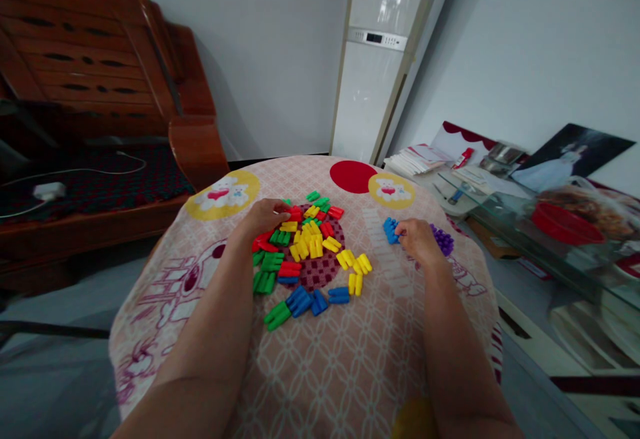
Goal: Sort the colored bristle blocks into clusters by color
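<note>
My left hand (266, 219) is at the far left of a loose spread of plastic building blocks, fingers curled together. Its fingertips are beside a red block (296, 213); whether they grip anything is too small to tell. Around it lie green blocks (271, 262), yellow blocks (314, 239) and dark blue blocks (300, 301). Over on the right, my right hand (417, 239) has its fingers closed at the edge of a light blue cluster of blocks (391, 230). A purple cluster (443, 240) lies just right of that hand, partly hidden by it.
The blocks lie on a round table with a patterned pink cloth (330, 372). A glass-topped side cabinet (530, 225) with papers, a red bowl (567, 224) and a photo stands at the right. A wooden bench (195, 139) is at left, a tall white appliance (370, 92) behind.
</note>
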Action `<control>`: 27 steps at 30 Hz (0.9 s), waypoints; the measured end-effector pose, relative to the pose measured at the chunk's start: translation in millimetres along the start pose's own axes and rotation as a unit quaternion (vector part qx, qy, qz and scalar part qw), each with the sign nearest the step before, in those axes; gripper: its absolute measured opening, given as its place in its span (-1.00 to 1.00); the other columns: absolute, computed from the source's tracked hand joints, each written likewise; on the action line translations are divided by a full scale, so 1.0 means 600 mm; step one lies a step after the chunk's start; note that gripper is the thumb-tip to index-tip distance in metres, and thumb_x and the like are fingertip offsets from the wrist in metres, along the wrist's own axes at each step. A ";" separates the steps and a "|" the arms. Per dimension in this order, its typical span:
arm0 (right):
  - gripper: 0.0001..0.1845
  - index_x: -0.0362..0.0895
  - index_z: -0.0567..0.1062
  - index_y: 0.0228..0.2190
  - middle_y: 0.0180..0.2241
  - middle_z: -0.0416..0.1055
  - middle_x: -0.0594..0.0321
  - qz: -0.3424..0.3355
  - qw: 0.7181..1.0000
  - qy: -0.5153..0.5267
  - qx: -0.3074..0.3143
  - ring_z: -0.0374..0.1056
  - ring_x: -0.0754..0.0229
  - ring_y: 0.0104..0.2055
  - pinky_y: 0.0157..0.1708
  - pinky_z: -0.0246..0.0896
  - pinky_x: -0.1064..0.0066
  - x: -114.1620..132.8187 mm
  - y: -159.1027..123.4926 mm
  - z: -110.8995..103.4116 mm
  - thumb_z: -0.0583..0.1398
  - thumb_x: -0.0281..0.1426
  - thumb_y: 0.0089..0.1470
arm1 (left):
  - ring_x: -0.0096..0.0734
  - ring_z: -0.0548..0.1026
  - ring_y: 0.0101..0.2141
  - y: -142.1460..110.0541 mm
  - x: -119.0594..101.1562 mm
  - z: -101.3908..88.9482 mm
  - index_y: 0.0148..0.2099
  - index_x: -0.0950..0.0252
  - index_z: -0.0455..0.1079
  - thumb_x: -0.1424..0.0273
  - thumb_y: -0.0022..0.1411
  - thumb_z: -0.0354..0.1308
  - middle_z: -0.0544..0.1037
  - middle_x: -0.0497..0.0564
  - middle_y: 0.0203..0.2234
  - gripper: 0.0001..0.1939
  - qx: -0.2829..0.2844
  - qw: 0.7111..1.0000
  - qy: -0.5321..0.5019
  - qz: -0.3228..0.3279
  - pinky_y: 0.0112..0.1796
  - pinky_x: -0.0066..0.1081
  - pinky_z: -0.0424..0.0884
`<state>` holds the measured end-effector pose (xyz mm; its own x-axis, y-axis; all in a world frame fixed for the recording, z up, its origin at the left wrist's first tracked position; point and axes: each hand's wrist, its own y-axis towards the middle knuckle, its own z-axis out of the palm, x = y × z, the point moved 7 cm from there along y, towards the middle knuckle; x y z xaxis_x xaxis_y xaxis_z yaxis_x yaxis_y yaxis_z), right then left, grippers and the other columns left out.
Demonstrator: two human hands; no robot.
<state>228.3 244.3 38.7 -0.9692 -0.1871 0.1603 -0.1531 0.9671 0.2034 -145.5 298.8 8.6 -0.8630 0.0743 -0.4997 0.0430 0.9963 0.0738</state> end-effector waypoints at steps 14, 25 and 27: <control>-0.83 -0.16 0.64 -0.41 -0.41 0.58 0.19 -0.126 0.979 0.108 0.115 0.45 0.21 -0.34 -0.34 0.18 0.50 0.162 -0.030 -0.020 0.22 -0.53 -0.02 | -0.30 0.57 -0.29 0.000 -0.006 -0.001 -0.06 0.24 0.60 0.34 0.10 0.17 0.67 0.01 -0.27 -0.65 0.008 1.000 0.013 -0.003 -0.26 -0.50 0.41; -0.85 -0.11 0.63 -0.40 -0.35 0.58 0.19 -0.288 0.908 -0.013 0.303 0.44 0.15 -0.27 -0.44 0.06 0.46 0.313 -0.104 0.070 0.34 -0.45 -0.15 | -0.29 0.58 -0.27 -0.002 0.000 0.000 -0.08 0.25 0.60 0.32 0.10 0.17 0.67 -0.02 -0.34 -0.66 0.006 1.000 -0.013 -0.009 -0.27 -0.50 0.41; -0.87 -0.10 0.64 -0.43 -0.39 0.58 0.22 -0.290 0.908 0.009 0.301 0.44 0.17 -0.31 -0.45 0.07 0.47 0.310 -0.102 0.070 0.30 -0.48 -0.13 | -0.29 0.58 -0.27 -0.001 0.001 0.000 -0.07 0.24 0.59 0.32 0.10 0.17 0.67 -0.02 -0.33 -0.65 0.005 1.000 -0.007 -0.007 -0.28 -0.51 0.41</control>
<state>49.5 157.8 15.3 -0.6889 -0.6934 0.2114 -0.7204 0.6225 -0.3059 -146.1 298.1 8.0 -0.8564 0.0601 -0.5129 0.0356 0.9977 0.0574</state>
